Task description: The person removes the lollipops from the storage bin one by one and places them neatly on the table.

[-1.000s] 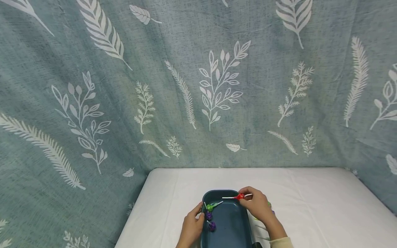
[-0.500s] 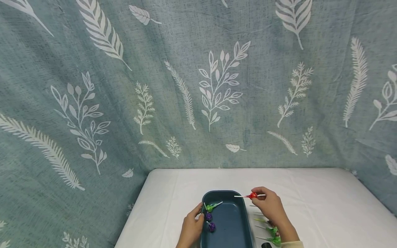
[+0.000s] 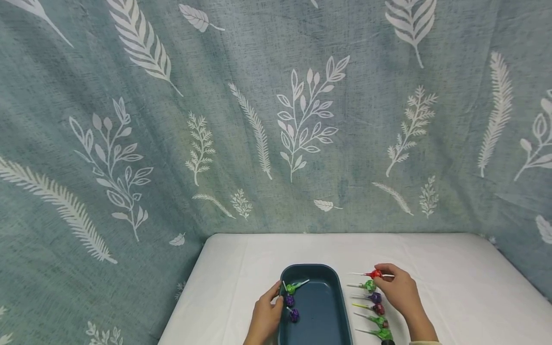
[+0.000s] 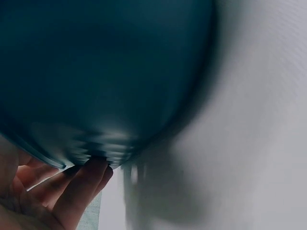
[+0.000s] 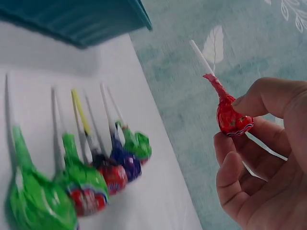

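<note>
My right hand (image 3: 400,288) pinches a red-wrapped lollipop (image 5: 230,112) by its head between thumb and fingers, its white stick pointing away from the palm. It is held at the far end of a row of lollipops on the white table. That row has a green lollipop (image 3: 368,286), a purple one (image 3: 375,298), a dark red one with a yellow stick (image 5: 112,176), and more green ones (image 5: 43,199) nearer. My left hand (image 3: 266,314) grips the left rim of a dark blue tray (image 3: 345,311). Inside the tray, along its left side, lie a green lollipop (image 3: 291,289) and purple ones (image 3: 294,315).
A white cloth (image 3: 465,287) covers the table, whose far edge meets a blue-green curtain (image 3: 276,120) printed with white leaves. The row of lollipops runs along the tray's right side, sticks toward the tray. The tray's near end is cut off by the head view.
My right hand has moved right with the red lollipop, from over the tray's far right corner to the far end of the row, uncovering the lollipops there. My left hand stays at the tray.
</note>
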`<state>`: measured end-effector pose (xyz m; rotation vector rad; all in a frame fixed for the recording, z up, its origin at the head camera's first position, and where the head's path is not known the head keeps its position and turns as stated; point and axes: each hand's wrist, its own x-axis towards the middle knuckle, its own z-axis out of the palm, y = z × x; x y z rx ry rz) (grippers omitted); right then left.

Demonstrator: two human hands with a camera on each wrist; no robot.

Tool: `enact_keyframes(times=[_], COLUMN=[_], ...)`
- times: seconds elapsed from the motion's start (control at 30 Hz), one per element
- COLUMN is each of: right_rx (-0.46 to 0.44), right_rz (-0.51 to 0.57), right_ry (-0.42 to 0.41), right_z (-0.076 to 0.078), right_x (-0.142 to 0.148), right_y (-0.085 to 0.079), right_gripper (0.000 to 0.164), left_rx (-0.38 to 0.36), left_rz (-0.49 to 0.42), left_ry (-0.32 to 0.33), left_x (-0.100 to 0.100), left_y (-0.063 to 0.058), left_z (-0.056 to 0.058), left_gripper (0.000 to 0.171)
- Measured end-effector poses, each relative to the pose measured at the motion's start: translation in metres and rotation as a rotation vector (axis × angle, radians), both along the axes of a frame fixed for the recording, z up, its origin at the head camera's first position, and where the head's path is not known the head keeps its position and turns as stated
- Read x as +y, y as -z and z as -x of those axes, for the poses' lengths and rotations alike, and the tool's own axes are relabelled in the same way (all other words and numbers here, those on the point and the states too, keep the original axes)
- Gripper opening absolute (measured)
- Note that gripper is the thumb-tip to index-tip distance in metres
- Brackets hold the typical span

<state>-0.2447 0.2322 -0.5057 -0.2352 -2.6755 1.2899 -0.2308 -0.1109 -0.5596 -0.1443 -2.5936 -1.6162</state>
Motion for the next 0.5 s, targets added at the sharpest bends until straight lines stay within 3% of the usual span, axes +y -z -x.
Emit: enact_keyframes(times=[0.5], right_rx=[-0.067], right_rz=[-0.068], right_ry=[0.125], right_z=[-0.001], right_x=[0.040], right_y=[0.021], right_gripper=[0.044], left_rx=[0.004], left_rz=[0.016], left_ry=[-0.006], left_x=[0.000], left_y=[0.001], left_z=[0.000], left_gripper=[0.046])
